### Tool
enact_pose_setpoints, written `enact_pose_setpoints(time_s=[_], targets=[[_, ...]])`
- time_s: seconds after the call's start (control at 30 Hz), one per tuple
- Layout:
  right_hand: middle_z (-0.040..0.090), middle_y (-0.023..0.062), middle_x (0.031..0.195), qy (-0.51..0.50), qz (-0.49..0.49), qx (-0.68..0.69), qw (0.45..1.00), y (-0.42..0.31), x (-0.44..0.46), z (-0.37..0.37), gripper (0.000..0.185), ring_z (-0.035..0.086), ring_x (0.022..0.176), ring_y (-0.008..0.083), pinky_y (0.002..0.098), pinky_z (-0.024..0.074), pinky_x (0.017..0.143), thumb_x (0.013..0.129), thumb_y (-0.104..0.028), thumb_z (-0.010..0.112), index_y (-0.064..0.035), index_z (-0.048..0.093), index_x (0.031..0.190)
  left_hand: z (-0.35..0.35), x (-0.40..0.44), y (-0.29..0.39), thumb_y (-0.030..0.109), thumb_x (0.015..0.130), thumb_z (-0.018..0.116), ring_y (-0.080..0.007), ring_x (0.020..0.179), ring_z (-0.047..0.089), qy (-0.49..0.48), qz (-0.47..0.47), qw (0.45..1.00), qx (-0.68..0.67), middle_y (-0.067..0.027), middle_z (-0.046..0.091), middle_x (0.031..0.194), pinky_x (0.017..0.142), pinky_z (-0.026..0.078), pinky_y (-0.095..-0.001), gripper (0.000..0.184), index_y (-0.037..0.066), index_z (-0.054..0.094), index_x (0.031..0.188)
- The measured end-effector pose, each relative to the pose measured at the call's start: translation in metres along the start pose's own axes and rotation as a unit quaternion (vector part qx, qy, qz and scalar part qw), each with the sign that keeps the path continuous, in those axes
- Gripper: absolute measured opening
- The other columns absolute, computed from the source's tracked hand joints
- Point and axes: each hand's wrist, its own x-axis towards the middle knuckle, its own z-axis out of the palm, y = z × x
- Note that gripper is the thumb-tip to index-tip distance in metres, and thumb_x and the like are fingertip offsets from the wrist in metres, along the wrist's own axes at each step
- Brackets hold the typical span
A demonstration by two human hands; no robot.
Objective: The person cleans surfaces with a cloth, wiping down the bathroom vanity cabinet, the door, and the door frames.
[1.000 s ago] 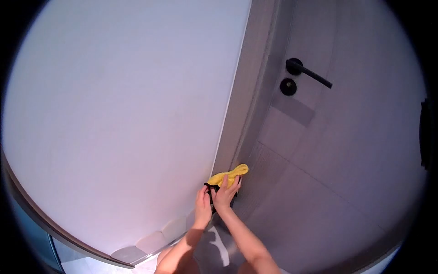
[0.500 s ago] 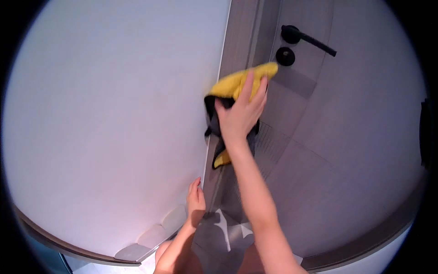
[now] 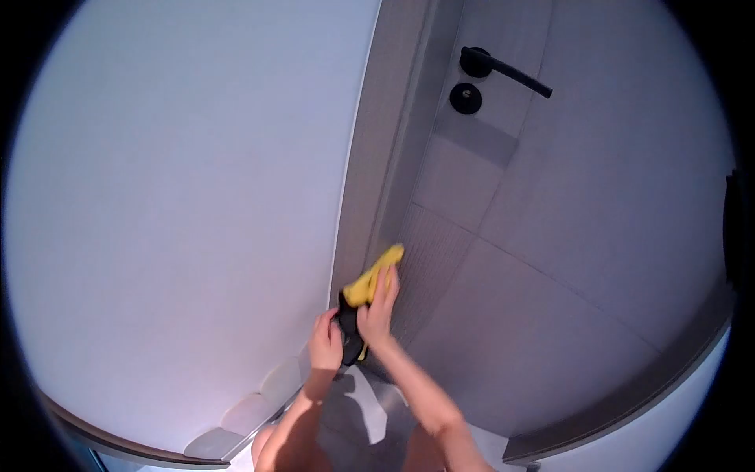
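Observation:
A yellow cloth with a dark grey back and black edging [image 3: 363, 289] is pressed against the door frame [image 3: 384, 149], low down. My right hand [image 3: 379, 311] is closed on it, fingers over the yellow side. Beside its dark lower part, at the wall's edge, is my left hand [image 3: 324, 344], fingers loosely bent and thumb apart. Whether those fingertips touch the cloth is unclear.
The grey door [image 3: 566, 204] fills the right, with a black lever handle [image 3: 511, 75] and a round black lock [image 3: 465, 98] above. A pale wall [image 3: 189, 204] stands left, with rounded pale tiles [image 3: 244, 413] at its foot. My knees are near the floor.
My right hand has moved down the door frame with the cloth, from near the lock to beside my left hand. The left hand has shifted slightly left. The view has shifted a little.

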Motion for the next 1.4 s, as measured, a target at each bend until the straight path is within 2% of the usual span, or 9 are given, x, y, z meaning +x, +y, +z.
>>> enact_pose_setpoints(time_s=[0.03, 0.23, 0.63, 0.9, 1.0, 1.17, 1.23, 1.33, 1.4], targets=[[0.017, 0.0296, 0.156, 0.028, 0.003, 0.021, 0.999, -0.018, 0.050, -0.015, 0.085, 0.018, 0.146, 0.0473, 0.0517, 0.0144, 0.121, 0.076, 0.012, 0.048, 0.0037, 0.017, 0.155, -0.001, 0.004, 0.006, 0.004, 0.095, 0.047, -0.0378, 0.106, 0.061, 0.006, 0.028, 1.000, 0.000, -0.0197, 0.062, 0.113, 0.092, 0.048, -0.0402, 0.029, 0.001, 0.061, 0.120], [0.021, 0.0267, 0.155, 0.180, -0.032, -0.019, 0.983, -0.087, 0.251, -0.062, 0.107, 0.027, 0.138, 0.0469, 0.0549, 0.0246, 0.114, 0.074, -0.025, 0.084, -0.0065, 0.018, 0.157, -0.008, -0.009, -0.005, 0.002, 0.096, 0.045, -0.0327, 0.105, 0.063, -0.026, -0.019, 0.999, -0.020, -0.0181, 0.063, 0.113, 0.092, 0.048, -0.0367, 0.031, 0.001, 0.061, 0.122], [0.012, 0.0219, 0.158, 0.088, 0.180, 0.018, 0.980, -0.005, -0.031, 0.042, 0.130, 0.018, 0.145, 0.0430, 0.0489, 0.0219, 0.119, 0.049, -0.008, 0.095, -0.0072, 0.016, 0.154, -0.001, -0.045, -0.074, -0.008, 0.088, 0.045, -0.0304, 0.104, 0.064, 0.013, -0.088, 0.996, -0.030, -0.0188, 0.063, 0.115, 0.092, 0.049, -0.0363, 0.042, 0.002, 0.060, 0.126], [0.008, 0.0238, 0.162, -0.068, 0.213, 0.051, 0.973, 0.018, -0.154, 0.031, 0.093, 0.016, 0.149, 0.0443, 0.0464, 0.0183, 0.121, 0.077, 0.010, 0.063, 0.0015, 0.014, 0.155, -0.017, -0.057, -0.033, 0.000, 0.094, 0.050, -0.0315, 0.096, 0.066, -0.025, -0.092, 0.995, 0.001, -0.0161, 0.067, 0.103, 0.084, 0.051, -0.0381, 0.029, 0.004, 0.063, 0.120], [0.024, 0.0249, 0.160, -0.021, 0.137, 0.047, 0.989, -0.013, -0.109, -0.010, 0.066, 0.022, 0.149, 0.0425, 0.0454, 0.0184, 0.121, 0.086, 0.012, 0.047, 0.0030, 0.034, 0.150, -0.022, -0.055, -0.042, 0.001, 0.094, 0.050, -0.0337, 0.095, 0.066, -0.032, -0.109, 0.993, 0.011, -0.0172, 0.067, 0.103, 0.082, 0.051, -0.0395, 0.027, 0.004, 0.065, 0.116], [0.026, 0.0295, 0.156, 0.132, -0.279, 0.000, 0.951, -0.048, 0.064, -0.059, 0.069, 0.029, 0.143, 0.0484, 0.0555, 0.0278, 0.116, 0.094, -0.009, 0.062, -0.0098, 0.026, 0.152, -0.044, -0.055, -0.039, 0.003, 0.094, 0.050, -0.0368, 0.095, 0.065, -0.048, -0.110, 0.993, 0.012, -0.0185, 0.066, 0.103, 0.082, 0.051, -0.0413, 0.026, 0.005, 0.066, 0.114], [0.030, 0.0275, 0.155, 0.183, -0.336, -0.066, 0.921, -0.072, 0.127, -0.072, 0.072, 0.033, 0.141, 0.0486, 0.0609, 0.0299, 0.111, 0.086, -0.017, 0.075, -0.0135, 0.037, 0.147, -0.047, -0.059, -0.045, 0.004, 0.094, 0.050, -0.0377, 0.095, 0.065, -0.058, -0.113, 0.992, 0.029, -0.0187, 0.066, 0.103, 0.082, 0.051, -0.0417, 0.026, 0.004, 0.066, 0.114], [0.037, 0.0138, 0.154, 0.092, -0.194, -0.198, 0.956, -0.091, 0.153, -0.065, 0.088, 0.030, 0.143, 0.0460, 0.0638, 0.0223, 0.111, 0.065, -0.018, 0.084, -0.0179, 0.045, 0.144, -0.045, -0.065, -0.058, 0.005, 0.093, 0.048, -0.0385, 0.097, 0.064, -0.071, -0.110, 0.991, 0.023, -0.0194, 0.065, 0.105, 0.083, 0.051, -0.0427, 0.027, 0.004, 0.066, 0.114], [0.042, 0.0114, 0.152, 0.121, -0.227, -0.202, 0.945, -0.067, 0.130, -0.035, 0.070, 0.029, 0.144, 0.0455, 0.0634, 0.0239, 0.110, 0.074, -0.026, 0.076, -0.0203, 0.053, 0.140, -0.046, -0.066, -0.066, 0.005, 0.092, 0.050, -0.0384, 0.100, 0.063, -0.103, -0.128, 0.984, 0.069, -0.0194, 0.065, 0.109, 0.086, 0.051, -0.0430, 0.027, 0.004, 0.065, 0.114]])
